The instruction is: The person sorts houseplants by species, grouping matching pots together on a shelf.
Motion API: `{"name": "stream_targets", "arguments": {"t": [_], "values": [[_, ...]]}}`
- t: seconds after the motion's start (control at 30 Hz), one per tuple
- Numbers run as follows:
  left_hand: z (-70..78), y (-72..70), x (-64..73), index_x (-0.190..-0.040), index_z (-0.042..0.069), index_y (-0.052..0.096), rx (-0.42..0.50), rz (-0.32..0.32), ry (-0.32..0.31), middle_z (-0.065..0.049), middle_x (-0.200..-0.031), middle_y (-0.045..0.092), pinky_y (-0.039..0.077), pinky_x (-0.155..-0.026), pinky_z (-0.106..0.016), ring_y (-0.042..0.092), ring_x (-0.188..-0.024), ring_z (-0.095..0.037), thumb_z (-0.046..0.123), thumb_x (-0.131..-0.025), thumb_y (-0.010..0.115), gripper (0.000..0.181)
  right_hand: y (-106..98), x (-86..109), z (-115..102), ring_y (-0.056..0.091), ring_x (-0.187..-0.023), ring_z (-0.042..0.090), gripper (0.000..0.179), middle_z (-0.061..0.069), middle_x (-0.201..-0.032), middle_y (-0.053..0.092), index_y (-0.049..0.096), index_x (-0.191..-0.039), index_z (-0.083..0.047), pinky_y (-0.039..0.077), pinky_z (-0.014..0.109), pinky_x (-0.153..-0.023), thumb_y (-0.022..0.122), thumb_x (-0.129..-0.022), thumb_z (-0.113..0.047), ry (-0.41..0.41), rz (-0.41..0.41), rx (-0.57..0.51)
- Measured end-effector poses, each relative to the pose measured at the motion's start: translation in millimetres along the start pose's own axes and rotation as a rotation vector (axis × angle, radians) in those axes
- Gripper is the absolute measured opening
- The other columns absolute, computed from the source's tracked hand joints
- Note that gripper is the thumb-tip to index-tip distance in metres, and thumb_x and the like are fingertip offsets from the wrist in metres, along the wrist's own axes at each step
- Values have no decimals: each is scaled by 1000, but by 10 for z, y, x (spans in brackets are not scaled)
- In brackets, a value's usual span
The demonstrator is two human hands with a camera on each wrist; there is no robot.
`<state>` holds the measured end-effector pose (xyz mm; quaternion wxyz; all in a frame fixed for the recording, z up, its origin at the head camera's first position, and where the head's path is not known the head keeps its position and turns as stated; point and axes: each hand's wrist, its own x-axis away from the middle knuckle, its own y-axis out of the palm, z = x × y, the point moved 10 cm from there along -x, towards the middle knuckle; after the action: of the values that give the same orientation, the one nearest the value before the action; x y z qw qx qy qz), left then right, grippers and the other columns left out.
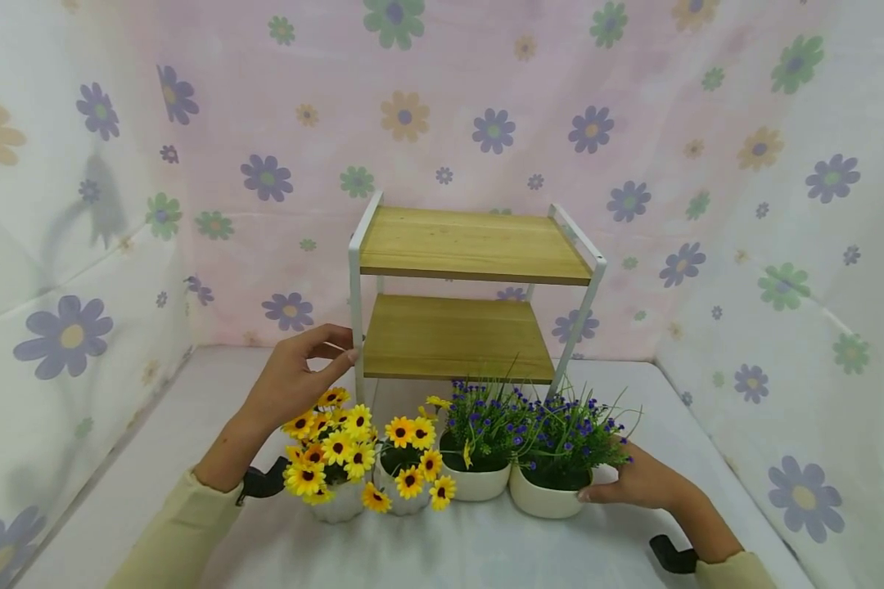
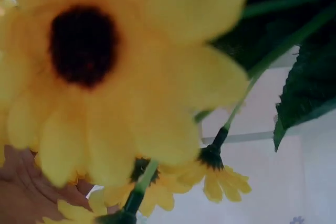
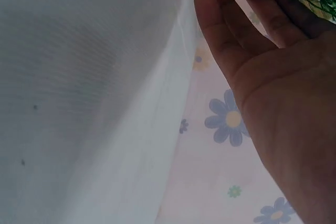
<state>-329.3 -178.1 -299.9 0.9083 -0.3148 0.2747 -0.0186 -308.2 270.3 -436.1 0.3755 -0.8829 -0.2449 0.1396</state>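
Note:
In the head view my left hand (image 1: pixel 290 376) pinches the left white post of a two-tier shelf rack (image 1: pixel 460 335), thumb in front and fingertips partly hidden behind it. My right hand (image 1: pixel 644 478) holds the rightmost pot (image 1: pixel 548 495), a cream one with purple-flowered grass, thumb at its front right side. In the right wrist view its fingers (image 3: pixel 262 19) reach the pot's edge. Left of it stands a similar purple-flowered pot (image 1: pixel 479 483). Two ribbed white pots of yellow flowers, one left (image 1: pixel 339 507) and one in the middle (image 1: pixel 408 499), complete the row.
The pots line up close in front of the rack on a white-covered table (image 1: pixel 442 556). Flower-printed cloth (image 1: pixel 442 123) encloses the back and both sides. Yellow blooms (image 2: pixel 131 77) fill much of the left wrist view, close to the camera.

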Motion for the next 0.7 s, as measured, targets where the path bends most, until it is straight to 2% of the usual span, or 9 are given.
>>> {"name": "stream_targets", "arguments": {"t": [0.07, 0.17, 0.23, 0.43, 0.53, 0.7], "values": [[8, 2, -6, -125, 12, 72, -3, 3, 2, -9, -116, 76, 60, -90, -60, 75, -106, -34, 21, -104, 71, 22, 39, -16, -1, 41, -143, -1, 96, 22, -162, 44, 38, -160, -2, 49, 51, -112, 92, -85, -30, -13, -12, -11], [0, 5, -12, -123, 12, 73, -3, 7, 4, -8, -114, 76, 60, -89, -57, 76, -102, -31, 20, -105, 70, 19, 91, -31, 9, 39, -140, -9, 99, 24, -161, 43, 36, -160, 1, 46, 64, -111, 92, -85, -30, -17, -33, -55], [-11, 7, -18, -121, 13, 74, -5, 13, 3, -6, -111, 77, 60, -87, -53, 76, -98, -27, 20, -106, 69, 17, 102, -35, 1, 43, -142, -2, 98, 25, -159, 45, 37, -159, 3, 44, 67, -108, 92, -84, -30, -29, -29, -59], [-12, 14, -38, -119, 13, 74, 19, 26, 6, -4, -106, 76, 59, -86, -49, 76, -94, -24, 20, -107, 67, 15, 78, -38, -24, 57, -139, 30, 90, 24, -151, 54, 46, -152, 5, 52, 63, -103, 93, -83, -27, -60, 10, -10], [-4, 15, -42, -120, 12, 74, 17, 27, 8, -4, -106, 76, 59, -87, -50, 76, -94, -23, 20, -107, 67, 16, 63, -38, -28, 59, -136, 38, 88, 24, -148, 56, 47, -151, 6, 55, 60, -100, 93, -83, -25, -72, 22, 8], [-8, 14, -37, -120, 12, 74, 17, 28, 8, -4, -106, 76, 59, -87, -50, 76, -93, -22, 18, -107, 66, 16, 18, -17, -42, 60, -133, 41, 88, 27, -148, 54, 45, -151, 7, 57, 56, -98, 92, -84, -24, -65, 30, 2]]}}
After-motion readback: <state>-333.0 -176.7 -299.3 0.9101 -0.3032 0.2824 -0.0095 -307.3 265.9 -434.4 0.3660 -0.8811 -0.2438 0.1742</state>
